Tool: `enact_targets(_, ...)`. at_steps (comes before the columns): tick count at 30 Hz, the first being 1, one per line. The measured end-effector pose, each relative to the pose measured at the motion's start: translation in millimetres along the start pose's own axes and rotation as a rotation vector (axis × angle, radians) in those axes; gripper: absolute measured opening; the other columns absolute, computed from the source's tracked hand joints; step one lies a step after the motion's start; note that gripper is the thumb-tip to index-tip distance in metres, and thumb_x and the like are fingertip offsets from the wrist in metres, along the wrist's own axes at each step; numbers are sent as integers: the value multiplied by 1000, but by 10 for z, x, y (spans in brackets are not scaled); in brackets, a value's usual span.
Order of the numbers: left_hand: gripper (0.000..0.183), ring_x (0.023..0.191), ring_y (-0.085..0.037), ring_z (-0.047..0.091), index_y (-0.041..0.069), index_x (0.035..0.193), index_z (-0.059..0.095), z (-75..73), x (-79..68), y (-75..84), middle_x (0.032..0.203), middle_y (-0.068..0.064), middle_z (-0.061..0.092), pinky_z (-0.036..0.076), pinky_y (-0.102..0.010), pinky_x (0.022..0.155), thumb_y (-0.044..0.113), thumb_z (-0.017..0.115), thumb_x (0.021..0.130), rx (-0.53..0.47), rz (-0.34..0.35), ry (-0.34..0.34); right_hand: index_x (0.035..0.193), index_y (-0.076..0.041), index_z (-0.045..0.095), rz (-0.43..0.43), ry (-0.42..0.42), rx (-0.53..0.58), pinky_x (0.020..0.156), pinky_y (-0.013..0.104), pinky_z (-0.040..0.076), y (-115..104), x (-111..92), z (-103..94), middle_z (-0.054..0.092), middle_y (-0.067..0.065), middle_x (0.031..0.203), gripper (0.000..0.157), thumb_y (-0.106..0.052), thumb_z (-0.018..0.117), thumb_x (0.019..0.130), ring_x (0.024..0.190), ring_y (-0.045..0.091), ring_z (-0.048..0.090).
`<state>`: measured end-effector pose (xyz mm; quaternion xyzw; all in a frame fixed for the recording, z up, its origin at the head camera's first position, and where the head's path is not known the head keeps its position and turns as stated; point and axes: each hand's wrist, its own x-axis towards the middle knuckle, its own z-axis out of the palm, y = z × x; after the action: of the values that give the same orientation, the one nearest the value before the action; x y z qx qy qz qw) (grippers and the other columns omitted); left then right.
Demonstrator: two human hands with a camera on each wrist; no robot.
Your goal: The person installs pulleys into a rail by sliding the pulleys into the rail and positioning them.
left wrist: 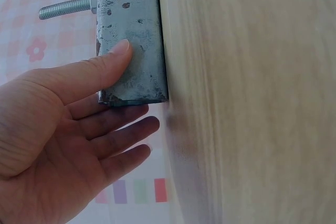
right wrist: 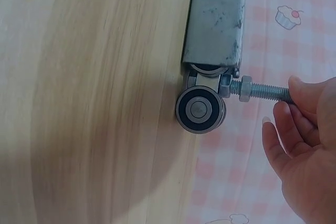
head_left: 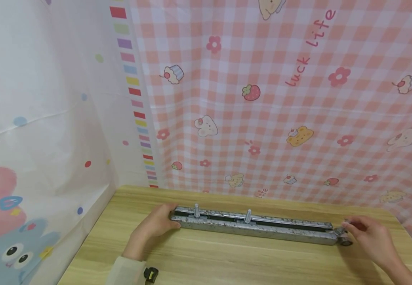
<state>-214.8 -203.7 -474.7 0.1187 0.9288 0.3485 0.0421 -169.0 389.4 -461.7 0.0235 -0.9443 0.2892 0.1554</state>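
A grey, scuffed metal channel rail (head_left: 270, 234) lies lengthwise on the wooden table, its slot facing up. My left hand (head_left: 159, 222) holds its left end, with the thumb on the front face and fingers behind, partly hidden in the left wrist view. At the other end, my right hand (head_left: 373, 238) pinches the threaded bolt (right wrist: 268, 92) of a roller trolley (right wrist: 199, 109). One pair of its wheels sits outside the rail; another wheel shows partly inside the opening. Two more upright bolts, a left one (head_left: 197, 211) and a right one (head_left: 248, 216), stick out of the slot.
The wood-grain table (head_left: 206, 265) extends in front of the rail. Behind it hangs a pink checked cloth (head_left: 227, 118), and a white printed cloth (head_left: 60, 99) hangs at the left. A black strap device (head_left: 151, 274) is by the left sleeve (head_left: 125, 271).
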Motion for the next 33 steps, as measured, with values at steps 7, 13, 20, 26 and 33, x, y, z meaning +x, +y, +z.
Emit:
enact_targets(7,56,113,-33,66,-7,130,67,2,-5,-7,120,-15,72,54,-54,103,4,90,80,6,6,2,109,9,74,-46,20,12,53,22,51,-53,-1,60,75,11,88,19,-7,75,97,68,2,64)
enact_targets(13,52,108,-29,67,-5,127,68,6,-1,-9,114,-11,72,55,-52,100,4,90,80,4,10,2,106,7,75,-57,28,25,52,21,51,-95,5,100,76,11,88,16,-5,76,95,70,-1,63)
enact_targets(20,52,108,-30,67,-5,126,68,10,-1,-15,114,-12,72,55,-53,101,3,90,79,4,14,5,109,8,74,-57,27,35,52,23,52,-143,7,133,75,11,88,19,-5,76,95,68,6,65)
enact_targets(26,51,106,-28,67,-5,125,69,11,-2,-11,112,-11,73,55,-53,100,3,89,79,3,13,5,105,6,75,-79,58,40,52,21,50,-169,12,169,75,10,85,16,-4,79,92,68,-2,61)
enact_targets(33,52,106,-27,67,-5,127,68,13,9,3,113,-11,73,56,-51,100,4,89,80,-7,-1,-2,106,5,75,-86,70,27,52,21,49,-204,16,196,75,9,85,18,-4,81,91,67,-5,59)
